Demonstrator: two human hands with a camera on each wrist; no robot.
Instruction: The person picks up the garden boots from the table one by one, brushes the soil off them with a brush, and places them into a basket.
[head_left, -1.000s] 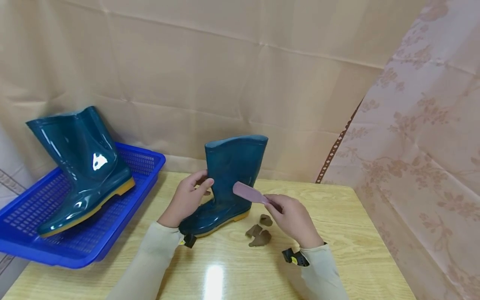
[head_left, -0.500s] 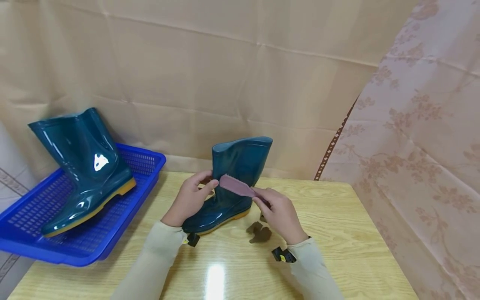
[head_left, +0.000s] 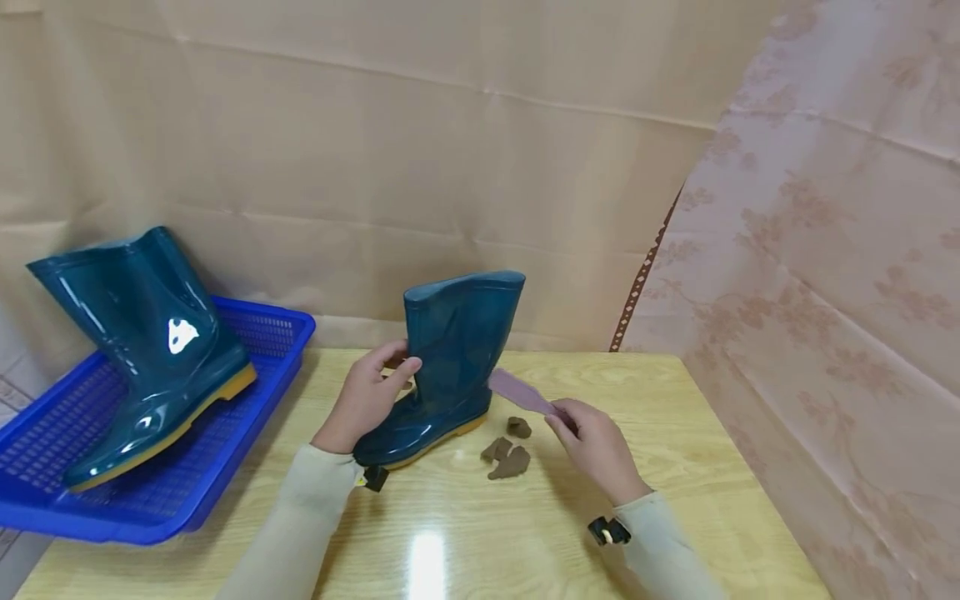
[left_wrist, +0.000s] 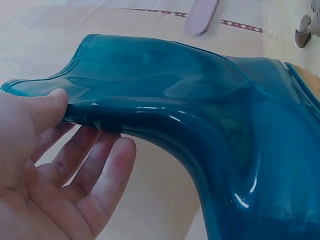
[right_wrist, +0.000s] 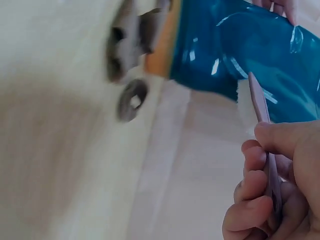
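A dark teal rubber boot (head_left: pixel 457 350) with a yellow sole stands upright on the table. My left hand (head_left: pixel 371 392) holds the front of its shaft, with the thumb (left_wrist: pixel 52 107) on the near side and the fingers round the front edge. In my right hand (head_left: pixel 600 446) is the handle of a mauve brush (head_left: pixel 521 392), pinched between thumb and curled fingers. The brush head is at the boot's back edge, above the heel. White bristles (right_wrist: pixel 245 102) face the boot in the right wrist view; whether they touch it I cannot tell.
Several brown, mud-like lumps (head_left: pixel 512 463) lie on the table (head_left: pixel 637 383) right of the boot's sole. To the left, a blue plastic basket (head_left: pixel 273 321) holds a second teal boot (head_left: pixel 161 333), leaning. A beige cloth (head_left: pixel 360 167) hangs behind, a floral one (head_left: pixel 840 333) at right.
The brush first moved left across the boot's shaft towards my left hand, then back right to the boot's rear edge. My left hand keeps its hold, and the boot shifted slightly.
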